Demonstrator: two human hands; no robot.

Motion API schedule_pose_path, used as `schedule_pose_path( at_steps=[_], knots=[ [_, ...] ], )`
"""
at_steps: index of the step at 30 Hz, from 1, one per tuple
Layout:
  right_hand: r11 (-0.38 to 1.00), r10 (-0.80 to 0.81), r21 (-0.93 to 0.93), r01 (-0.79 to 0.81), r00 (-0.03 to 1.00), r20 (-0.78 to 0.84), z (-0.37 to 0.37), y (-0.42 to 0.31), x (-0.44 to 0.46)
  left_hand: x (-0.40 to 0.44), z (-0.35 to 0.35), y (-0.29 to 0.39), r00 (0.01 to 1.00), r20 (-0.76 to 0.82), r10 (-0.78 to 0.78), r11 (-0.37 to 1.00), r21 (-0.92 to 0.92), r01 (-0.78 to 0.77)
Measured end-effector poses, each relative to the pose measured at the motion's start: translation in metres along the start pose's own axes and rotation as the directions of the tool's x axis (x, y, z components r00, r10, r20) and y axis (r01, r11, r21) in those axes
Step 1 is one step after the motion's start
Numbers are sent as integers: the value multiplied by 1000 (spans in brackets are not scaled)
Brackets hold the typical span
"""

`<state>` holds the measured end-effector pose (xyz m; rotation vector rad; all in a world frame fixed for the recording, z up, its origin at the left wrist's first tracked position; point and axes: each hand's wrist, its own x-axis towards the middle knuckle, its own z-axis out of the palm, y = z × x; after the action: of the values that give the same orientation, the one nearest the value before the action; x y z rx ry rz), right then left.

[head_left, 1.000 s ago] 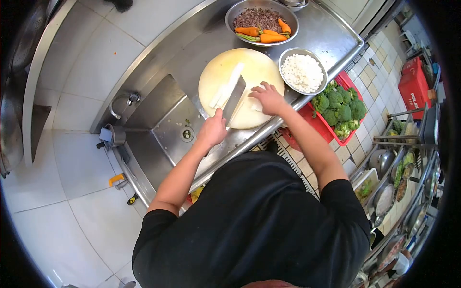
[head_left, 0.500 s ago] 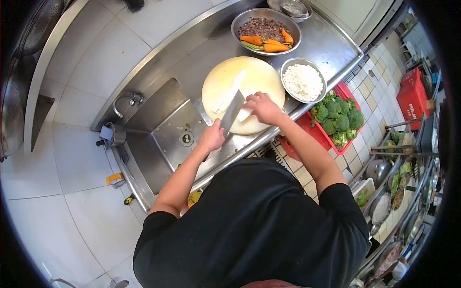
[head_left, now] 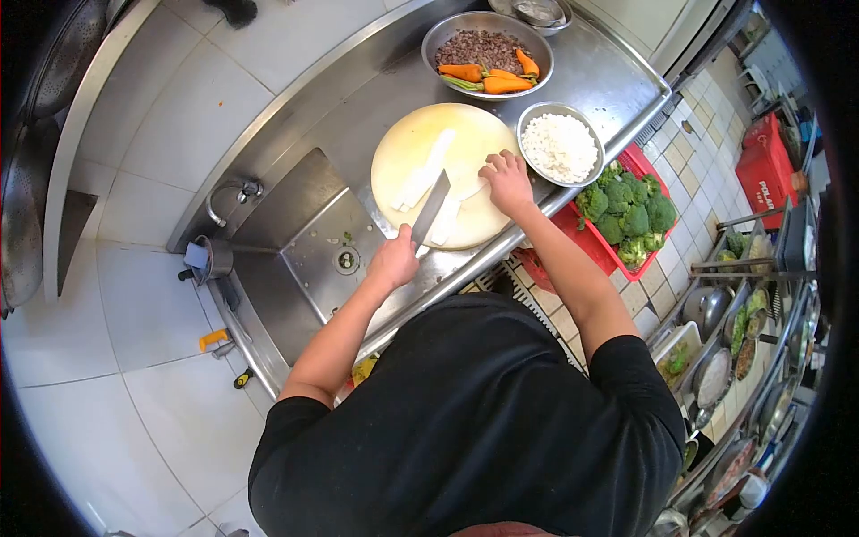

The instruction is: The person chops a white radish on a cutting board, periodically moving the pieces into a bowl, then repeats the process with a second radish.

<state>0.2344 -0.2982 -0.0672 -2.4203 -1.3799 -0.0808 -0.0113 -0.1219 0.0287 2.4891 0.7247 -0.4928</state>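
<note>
My left hand (head_left: pixel 392 261) is closed around the handle of a cleaver (head_left: pixel 431 210), whose blade lies tilted over the round cutting board (head_left: pixel 490 134). Long white vegetable strips (head_left: pixel 416 186) rest on the board left of the blade. A white vegetable piece (head_left: pixel 446 224) sits just right of it. My right hand (head_left: pixel 508 183) is at the board's right side, fingers bent, with a thin white slice (head_left: pixel 469 187) at its fingertips. The exact kind of vegetable cannot be made out.
A steel bowl (head_left: pixel 427 55) of chopped brownish pieces and carrots (head_left: pixel 506 85) stands behind the board. To the right are a bowl of white diced pieces (head_left: pixel 559 148) and a red crate (head_left: pixel 601 249) with broccoli (head_left: pixel 633 219). The sink basin (head_left: pixel 309 210) lies left.
My right hand has moved right, away from the blade and the white piece. The cleaver has shifted slightly, and the white piece beside it is now uncovered.
</note>
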Motion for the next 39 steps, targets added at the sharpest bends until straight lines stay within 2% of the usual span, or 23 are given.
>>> schedule_pose_path(
  at_steps=[2, 3, 4, 9, 14, 17, 20, 23, 26, 32, 36, 39],
  knots=[
    [981, -2, 193, -3, 1000, 23, -5, -20, -2, -7, 5, 1, 1000, -8, -13, 1000, 10, 13],
    [954, -85, 300, 23, 977, 194, -18, -40, -5, -8, 4, 3, 1000, -14, -14, 1000, 10, 15],
    [919, -215, 365, 151, 966, 141, -6, -50, -11, -11, 4, 6, 1000, -18, -17, 1000, 9, 17],
    [947, -119, 312, 79, 987, 111, 20, -79, -14, -2, 3, 0, 997, -66, 38, 999, -31, -41],
    [956, -161, 273, 112, 973, 164, 6, -78, -8, -11, -4, 4, 995, -64, 73, 997, -11, -74],
    [948, -157, 302, 99, 972, 173, 10, -76, -8, -21, -13, 10, 1000, 2, 15, 998, 68, -15],
    [937, -140, 340, 84, 980, 144, 15, -72, -8, -7, 11, 1, 999, 26, -46, 996, 72, 44],
    [928, -125, 368, 67, 983, 135, 15, -72, -9, 10, 5, 7, 1000, 24, 9, 997, 76, -10],
    [937, -109, 342, 69, 989, 100, 16, -68, -7, -9, -25, 23, 999, 29, 26, 997, 78, -28],
    [945, -63, 324, 34, 995, 80, 21, -66, -10, 7, 16, 10, 1000, 13, 19, 997, 80, -20],
    [953, -40, 302, 12, 995, 88, 24, -64, -15, -15, -15, 21, 998, 54, 38, 996, 84, -42],
    [966, -10, 258, 4, 1000, 22, 28, -67, -21, -11, 8, 24, 1000, 12, -25, 997, 67, 25]
  ],
)
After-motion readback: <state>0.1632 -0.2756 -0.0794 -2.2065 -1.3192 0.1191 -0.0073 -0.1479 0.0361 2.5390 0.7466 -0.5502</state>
